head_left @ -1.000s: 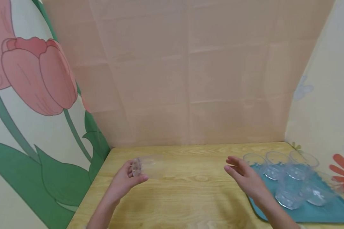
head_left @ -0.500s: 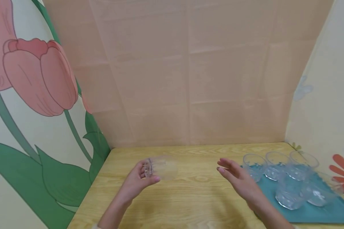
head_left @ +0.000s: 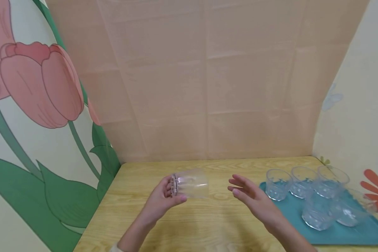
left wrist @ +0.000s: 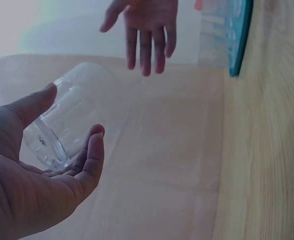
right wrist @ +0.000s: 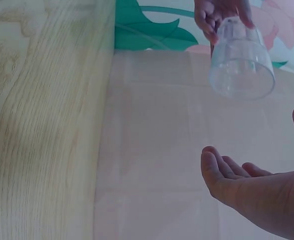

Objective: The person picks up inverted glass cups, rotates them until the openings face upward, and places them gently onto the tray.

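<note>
A clear plastic cup (head_left: 192, 183) lies sideways in the air above the table, its mouth facing right. My left hand (head_left: 163, 199) grips it around the base, thumb on the near side and fingers curled behind. In the left wrist view the cup's thick base (left wrist: 49, 142) sits between thumb and fingers. My right hand (head_left: 250, 199) is held apart to the right of the cup's rim, its fingers relaxed and nothing in it. The right wrist view shows the cup (right wrist: 242, 65) with its round mouth towards the right hand (right wrist: 256, 185).
A blue tray (head_left: 289, 210) at the right of the wooden table (head_left: 189, 224) carries several clear cups, among them an upright cup (head_left: 278, 185) at its back left corner and a cup (head_left: 318, 213) nearer the front. A beige sheet (head_left: 204, 87) hangs behind the table.
My left hand has moved right with the cup, from the left of the table towards the middle. My right hand has moved left, away from the tray, and the gap between the hands has narrowed.
</note>
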{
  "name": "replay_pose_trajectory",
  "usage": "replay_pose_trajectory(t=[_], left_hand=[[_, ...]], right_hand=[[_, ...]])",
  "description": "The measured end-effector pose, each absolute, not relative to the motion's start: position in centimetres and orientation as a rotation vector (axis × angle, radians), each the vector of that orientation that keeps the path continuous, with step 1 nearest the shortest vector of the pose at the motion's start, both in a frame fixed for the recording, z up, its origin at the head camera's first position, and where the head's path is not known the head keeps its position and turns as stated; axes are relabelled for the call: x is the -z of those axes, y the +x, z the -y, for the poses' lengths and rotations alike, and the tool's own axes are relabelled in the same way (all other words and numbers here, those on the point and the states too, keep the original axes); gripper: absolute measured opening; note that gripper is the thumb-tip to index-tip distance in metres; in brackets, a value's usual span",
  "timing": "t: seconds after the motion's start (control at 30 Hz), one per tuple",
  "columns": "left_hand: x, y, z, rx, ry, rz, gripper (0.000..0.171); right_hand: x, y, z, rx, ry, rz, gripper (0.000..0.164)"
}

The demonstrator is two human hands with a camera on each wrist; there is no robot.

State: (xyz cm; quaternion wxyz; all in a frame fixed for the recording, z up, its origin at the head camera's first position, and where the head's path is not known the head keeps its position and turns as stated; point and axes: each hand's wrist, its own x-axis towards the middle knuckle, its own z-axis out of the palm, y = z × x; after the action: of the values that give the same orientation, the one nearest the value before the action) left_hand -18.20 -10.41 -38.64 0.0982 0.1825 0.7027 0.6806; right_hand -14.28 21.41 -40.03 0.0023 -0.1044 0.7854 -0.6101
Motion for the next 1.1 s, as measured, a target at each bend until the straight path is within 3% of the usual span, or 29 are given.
replay_pose_trajectory(t=[1.1], left_hand=[[39.2,-17.7,6.1,-2.049,0.668,-1.883,0.083]], right_hand=[[39.9,-14.2,-19.2,1.94,-0.462,-2.295,0.063]])
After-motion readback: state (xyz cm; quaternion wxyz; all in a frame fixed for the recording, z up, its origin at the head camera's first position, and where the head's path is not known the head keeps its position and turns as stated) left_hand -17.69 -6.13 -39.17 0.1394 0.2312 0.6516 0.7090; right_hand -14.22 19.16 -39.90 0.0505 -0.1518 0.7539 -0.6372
